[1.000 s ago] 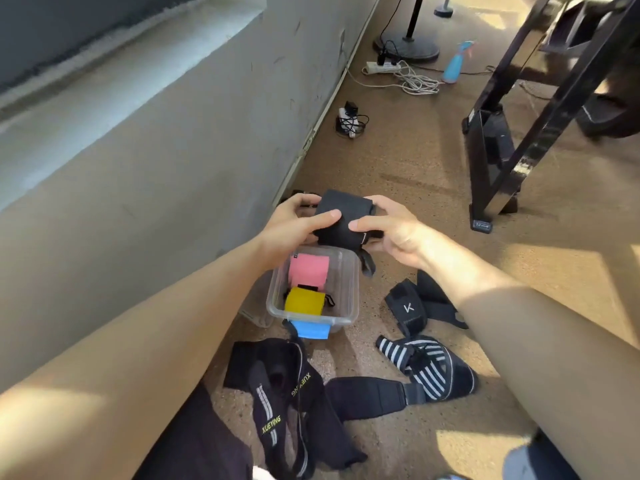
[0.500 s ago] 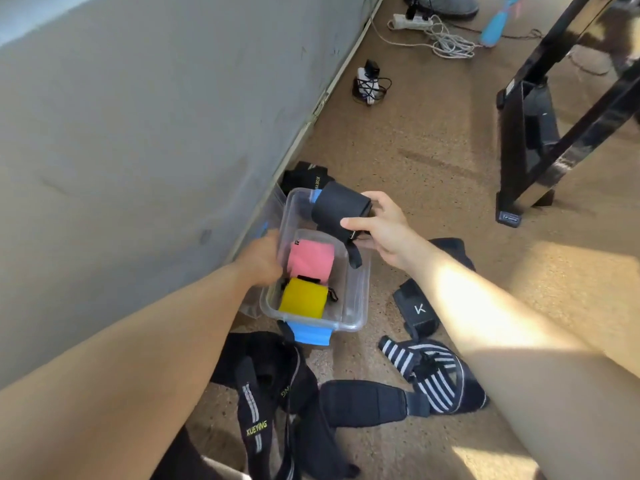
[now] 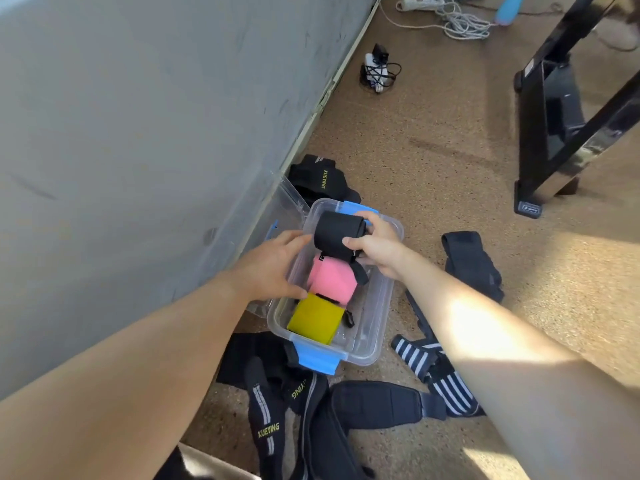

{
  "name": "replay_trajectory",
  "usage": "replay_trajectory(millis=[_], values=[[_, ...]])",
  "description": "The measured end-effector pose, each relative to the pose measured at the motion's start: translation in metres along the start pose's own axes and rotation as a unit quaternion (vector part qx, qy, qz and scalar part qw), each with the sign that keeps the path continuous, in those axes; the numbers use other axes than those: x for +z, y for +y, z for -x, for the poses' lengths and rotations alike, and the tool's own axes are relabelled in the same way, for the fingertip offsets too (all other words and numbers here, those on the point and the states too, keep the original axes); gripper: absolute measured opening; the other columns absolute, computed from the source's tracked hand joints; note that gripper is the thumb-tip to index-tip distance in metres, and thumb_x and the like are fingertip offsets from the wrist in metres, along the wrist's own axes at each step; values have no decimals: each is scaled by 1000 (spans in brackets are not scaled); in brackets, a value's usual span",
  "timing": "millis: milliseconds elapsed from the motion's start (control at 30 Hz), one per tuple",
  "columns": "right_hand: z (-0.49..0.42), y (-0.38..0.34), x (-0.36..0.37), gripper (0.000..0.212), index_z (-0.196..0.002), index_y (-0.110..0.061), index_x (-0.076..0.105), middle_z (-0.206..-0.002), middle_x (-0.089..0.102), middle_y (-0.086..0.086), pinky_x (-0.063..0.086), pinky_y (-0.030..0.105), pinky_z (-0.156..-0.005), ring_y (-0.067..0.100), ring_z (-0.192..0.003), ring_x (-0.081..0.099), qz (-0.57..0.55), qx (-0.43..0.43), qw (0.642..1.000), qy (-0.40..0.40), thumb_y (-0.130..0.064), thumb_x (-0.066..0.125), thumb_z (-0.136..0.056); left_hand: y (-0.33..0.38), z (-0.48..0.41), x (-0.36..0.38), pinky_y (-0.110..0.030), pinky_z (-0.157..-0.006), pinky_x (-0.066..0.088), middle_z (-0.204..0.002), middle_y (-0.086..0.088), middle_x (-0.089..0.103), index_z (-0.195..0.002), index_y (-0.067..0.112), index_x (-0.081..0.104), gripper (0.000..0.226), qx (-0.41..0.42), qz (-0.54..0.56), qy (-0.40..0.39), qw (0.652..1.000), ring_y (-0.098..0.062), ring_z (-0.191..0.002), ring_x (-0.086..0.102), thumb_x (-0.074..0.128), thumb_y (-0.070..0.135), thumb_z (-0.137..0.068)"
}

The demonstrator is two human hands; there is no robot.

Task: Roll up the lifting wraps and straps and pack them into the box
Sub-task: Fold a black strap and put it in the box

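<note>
A clear plastic box [image 3: 375,317] with blue latches stands on the floor by the wall. Inside it lie a pink roll [image 3: 331,279] and a yellow roll [image 3: 314,318]. My right hand [image 3: 379,248] grips a rolled black wrap [image 3: 337,233] low over the far end of the box. My left hand [image 3: 268,266] rests on the box's left rim with fingers extended toward the black roll. Loose black straps [image 3: 277,403], a striped wrap [image 3: 433,372], another black wrap [image 3: 472,265] and a black strap [image 3: 320,176] lie around the box.
A grey wall [image 3: 138,133] runs along the left. The box's clear lid [image 3: 287,206] leans against it. A black equipment frame [image 3: 568,109] stands at the right. A charger with cable [image 3: 377,69] and a power strip with cords [image 3: 450,15] lie farther off.
My right hand has lowered the black roll into the far end of the box. My left hand let go of the roll and now sits on the box's left rim.
</note>
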State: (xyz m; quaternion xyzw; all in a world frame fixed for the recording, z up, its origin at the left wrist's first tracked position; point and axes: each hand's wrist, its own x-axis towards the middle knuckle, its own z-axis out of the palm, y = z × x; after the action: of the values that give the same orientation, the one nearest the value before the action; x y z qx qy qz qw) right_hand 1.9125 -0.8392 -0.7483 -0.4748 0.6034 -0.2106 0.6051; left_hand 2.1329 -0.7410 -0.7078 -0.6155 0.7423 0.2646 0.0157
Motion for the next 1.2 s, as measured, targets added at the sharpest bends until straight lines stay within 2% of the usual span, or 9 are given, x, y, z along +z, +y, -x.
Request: replay_trajectory(millis=[133, 300, 400, 533, 700, 867, 967, 1100, 1200], values=[[-5, 3, 7, 54, -139, -30, 49, -136, 57, 2, 58, 40, -80, 28, -119, 60, 11, 15, 1000, -7, -12, 72, -93, -5, -3, -10, -40, -113, 44, -170, 3, 10, -164, 20, 14, 118, 36, -99, -34, 994, -21, -151, 30, 81, 60, -75], [-14, 10, 13, 60, -149, -17, 47, -144, 55, 7, 48, 49, -109, 30, -131, 55, 129, 6, 992, 9, -30, 69, -94, -12, -6, -24, -36, -109, 43, -169, 4, 17, -163, 24, 21, 109, 69, -149, -40, 986, -20, -149, 34, 78, 63, -78], [-6, 4, 17, 51, -138, -8, 55, -136, 54, 12, 50, 40, -101, 31, -116, 60, 283, -30, 957, 50, -34, 69, -96, -13, -5, -21, -33, -109, 41, -169, 6, 16, -163, 25, 22, 108, 68, -120, -36, 990, -18, -149, 33, 79, 60, -78], [10, 9, 31, 58, -141, -13, 47, -125, 61, 15, 48, 40, -93, 35, -116, 60, 405, -125, 897, 125, -26, 75, -92, -14, -5, -21, -32, -109, 41, -168, 8, 17, -162, 26, 24, 108, 67, -95, -29, 993, -16, -149, 33, 82, 58, -77], [10, 13, 32, 74, -157, -25, 36, -143, 47, 14, 42, 43, -108, 37, -132, 49, 422, -96, 900, 51, -37, 71, -94, -15, -6, -20, -35, -109, 42, -167, 9, 20, -161, 27, 29, 108, 56, -71, -25, 996, -16, -148, 33, 86, 54, -74], [2, 2, 25, 95, -163, -26, 16, -157, 42, 14, 41, 44, -113, 35, -143, 42, 532, -34, 845, -53, -62, 65, -89, -16, -8, -19, -38, -108, 47, -166, 9, 21, -160, 28, 31, 109, 51, -74, -27, 996, -16, -146, 36, 86, 56, -71], [6, -8, 18, 95, -161, -25, 26, -156, 45, 9, 43, 44, -112, 32, -141, 46, 550, -50, 831, -61, -57, 74, -84, -14, -9, -22, -40, -102, 50, -164, 10, 23, -159, 29, 34, 110, 47, -87, -31, 995, -17, -143, 41, 87, 60, -68], [30, -9, 1, 65, -148, -16, 51, -142, 58, 10, 46, 39, -109, 27, -130, 56, 438, -96, 894, -14, -27, 78, -89, -5, -10, -25, -43, -105, 47, -161, 6, 29, -157, 30, 35, 108, 50, -182, -23, 982, -21, -142, 37, 80, 70, -68], [53, -6, -21, 46, -134, -16, 63, -133, 62, 5, 44, 37, -106, 26, -126, 54, 443, -179, 875, 78, -23, 76, -91, 16, -13, -18, -45, -115, 35, -163, 0, 27, -156, 32, 35, 99, 109, -268, -11, 957, -26, -147, 25, 68, 77, -74]])
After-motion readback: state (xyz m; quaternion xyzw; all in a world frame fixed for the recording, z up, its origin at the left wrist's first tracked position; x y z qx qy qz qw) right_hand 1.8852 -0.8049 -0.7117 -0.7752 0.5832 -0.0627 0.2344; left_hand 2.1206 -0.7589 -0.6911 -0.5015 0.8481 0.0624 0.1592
